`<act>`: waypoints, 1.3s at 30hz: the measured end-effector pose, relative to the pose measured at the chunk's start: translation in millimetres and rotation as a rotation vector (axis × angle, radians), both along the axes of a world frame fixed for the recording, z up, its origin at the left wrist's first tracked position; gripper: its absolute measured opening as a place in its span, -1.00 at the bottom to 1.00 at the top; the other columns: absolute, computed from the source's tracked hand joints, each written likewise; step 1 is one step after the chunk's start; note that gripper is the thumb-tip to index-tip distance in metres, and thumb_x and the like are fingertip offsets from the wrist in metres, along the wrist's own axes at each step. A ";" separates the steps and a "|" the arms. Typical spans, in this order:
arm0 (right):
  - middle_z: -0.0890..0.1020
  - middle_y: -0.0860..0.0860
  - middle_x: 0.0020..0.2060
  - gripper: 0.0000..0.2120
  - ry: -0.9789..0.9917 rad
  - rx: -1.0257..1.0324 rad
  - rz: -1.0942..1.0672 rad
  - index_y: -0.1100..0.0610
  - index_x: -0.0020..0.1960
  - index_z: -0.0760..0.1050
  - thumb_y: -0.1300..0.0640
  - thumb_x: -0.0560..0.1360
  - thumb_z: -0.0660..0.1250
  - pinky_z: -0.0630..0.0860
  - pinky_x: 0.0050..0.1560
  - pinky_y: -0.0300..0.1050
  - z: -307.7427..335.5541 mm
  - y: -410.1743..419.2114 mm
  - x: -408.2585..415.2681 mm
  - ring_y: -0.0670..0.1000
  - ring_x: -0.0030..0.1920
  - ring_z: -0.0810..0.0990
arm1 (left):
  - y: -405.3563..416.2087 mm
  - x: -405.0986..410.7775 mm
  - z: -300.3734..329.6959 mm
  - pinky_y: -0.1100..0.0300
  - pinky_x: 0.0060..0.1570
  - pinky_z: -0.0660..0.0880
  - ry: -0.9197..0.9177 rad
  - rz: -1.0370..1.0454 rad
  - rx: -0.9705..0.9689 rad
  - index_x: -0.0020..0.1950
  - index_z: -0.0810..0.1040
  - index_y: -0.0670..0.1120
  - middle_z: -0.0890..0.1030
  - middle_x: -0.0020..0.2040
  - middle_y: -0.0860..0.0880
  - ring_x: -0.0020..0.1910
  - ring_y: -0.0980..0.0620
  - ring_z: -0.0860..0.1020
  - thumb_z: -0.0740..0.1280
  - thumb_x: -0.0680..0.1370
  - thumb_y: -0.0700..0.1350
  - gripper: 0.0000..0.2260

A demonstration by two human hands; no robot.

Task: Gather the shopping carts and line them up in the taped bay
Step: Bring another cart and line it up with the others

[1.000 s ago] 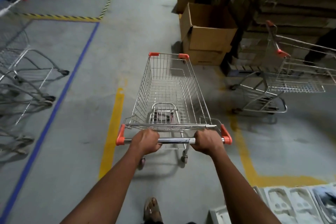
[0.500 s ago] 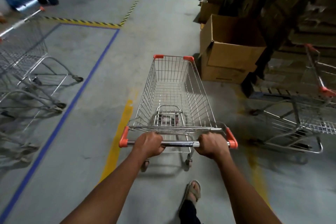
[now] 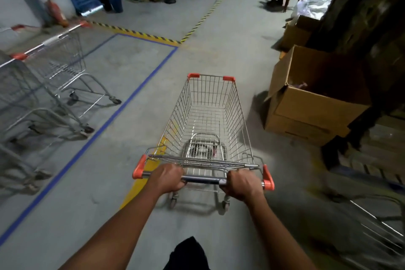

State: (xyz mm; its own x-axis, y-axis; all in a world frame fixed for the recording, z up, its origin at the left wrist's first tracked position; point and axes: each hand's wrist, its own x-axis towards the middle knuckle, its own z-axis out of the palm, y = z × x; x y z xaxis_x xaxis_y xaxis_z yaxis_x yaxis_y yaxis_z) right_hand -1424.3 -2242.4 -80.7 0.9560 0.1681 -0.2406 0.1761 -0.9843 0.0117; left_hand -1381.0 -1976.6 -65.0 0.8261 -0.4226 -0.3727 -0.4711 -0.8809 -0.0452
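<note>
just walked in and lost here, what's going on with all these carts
A person is pushing an empty shopping cart along the concrete floor, left hand and right hand both gripping its handle bar. Off to the left, several carts are already parked inside the bay marked by blue tape. The pushed cart is outside that line, heading up the aisle, with open cardboard boxes on its right.

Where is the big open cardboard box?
In the head view, the open cardboard box sits on the floor to the right of the cart being pushed, stacked on another box beside dark shelving.
</note>
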 end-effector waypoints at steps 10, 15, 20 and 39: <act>0.57 -0.01 -0.37 -0.59 0.015 -0.039 0.092 0.05 -0.26 0.44 -0.28 0.48 0.21 0.42 -0.33 -0.12 -0.1 -76.4 199.3 0.09 -0.37 0.57 | -69.5 158.6 -15.6 0.08 -0.09 0.57 -0.024 0.110 -0.042 0.06 0.63 -0.04 0.68 -0.07 -0.10 -0.08 -0.11 0.64 0.29 0.50 0.13 -0.70; 0.57 -0.04 -0.34 -0.63 0.001 -0.036 0.145 0.04 -0.23 0.46 -0.23 0.50 0.14 0.45 -0.32 -0.12 3.3 -97.4 296.4 0.05 -0.37 0.52 | -94.0 238.0 -13.7 0.09 -0.11 0.55 -0.017 0.179 -0.077 0.04 0.63 -0.05 0.67 -0.08 -0.11 -0.09 -0.13 0.64 0.27 0.50 0.13 -0.69; 0.60 -0.01 -0.28 -0.62 -0.002 -0.052 0.220 0.04 -0.13 0.53 -0.25 0.52 0.18 0.44 -0.29 -0.11 0.9 -116.5 383.6 0.07 -0.28 0.61 | -111.2 311.7 -13.9 0.12 -0.17 0.57 -0.004 0.240 -0.092 0.00 0.62 -0.05 0.66 -0.13 -0.09 -0.19 -0.09 0.61 0.27 0.48 0.08 -0.74; 0.70 0.03 -0.11 -0.61 0.019 -0.080 0.533 0.05 -0.06 0.58 -0.25 0.52 0.20 0.43 -0.16 -0.05 11.5 -146.8 774.7 0.14 -0.08 0.69 | -175.6 615.9 -14.0 0.08 -0.06 0.56 -0.061 0.615 -0.147 0.01 0.63 -0.04 0.66 -0.06 -0.08 -0.07 -0.12 0.64 0.29 0.49 0.13 -0.71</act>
State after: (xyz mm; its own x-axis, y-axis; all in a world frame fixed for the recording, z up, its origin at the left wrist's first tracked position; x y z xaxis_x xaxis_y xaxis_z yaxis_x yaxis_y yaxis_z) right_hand -649.5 -2389.2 -69.2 0.7386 0.6090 -0.2889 0.6517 -0.7547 0.0754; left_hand -765.1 -2152.2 -79.0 0.9521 0.0929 -0.2914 0.1228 -0.9887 0.0858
